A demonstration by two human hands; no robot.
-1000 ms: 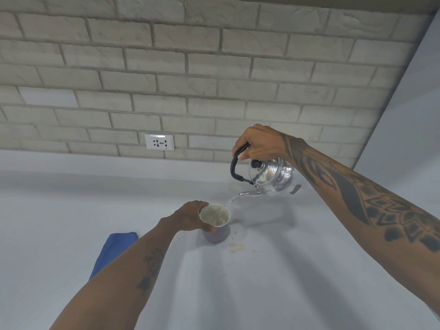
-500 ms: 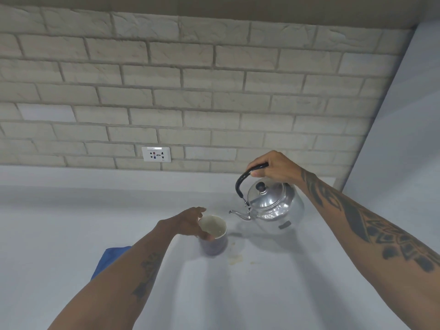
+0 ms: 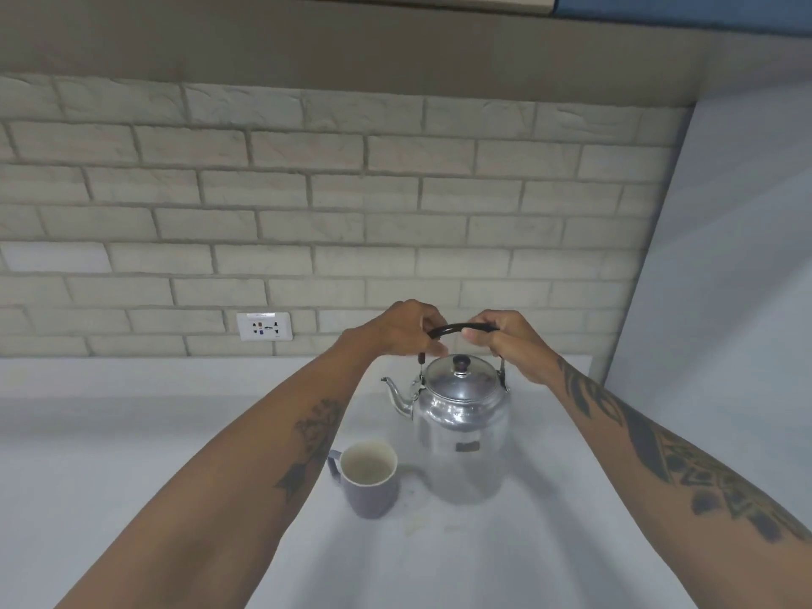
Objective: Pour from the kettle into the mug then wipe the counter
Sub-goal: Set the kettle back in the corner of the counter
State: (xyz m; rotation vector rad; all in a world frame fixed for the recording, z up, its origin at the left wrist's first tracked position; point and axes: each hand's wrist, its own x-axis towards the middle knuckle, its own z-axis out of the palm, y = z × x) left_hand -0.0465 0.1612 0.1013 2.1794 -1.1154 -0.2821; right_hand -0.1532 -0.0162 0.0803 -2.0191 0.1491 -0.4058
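Observation:
The shiny steel kettle (image 3: 461, 410) stands upright on the pale counter (image 3: 132, 454), spout pointing left. Both hands grip its black bail handle: my left hand (image 3: 395, 329) holds the left end, my right hand (image 3: 509, 340) the right end. In front of the kettle and slightly left stands the lilac mug (image 3: 369, 479), its handle turned left and pale liquid inside. Neither hand touches the mug. A few small wet marks (image 3: 422, 523) lie on the counter just right of the mug. The blue cloth is out of view.
A brick-pattern wall (image 3: 307, 213) runs along the back with a white power socket (image 3: 263, 326) left of the hands. A plain light panel (image 3: 725, 279) closes the right side. An overhead cabinet edge (image 3: 395, 19) hangs above.
Pouring stopped and the kettle came down upright onto the counter. My left hand let go of the mug and moved up to the kettle handle. The view tilted up, losing the blue cloth.

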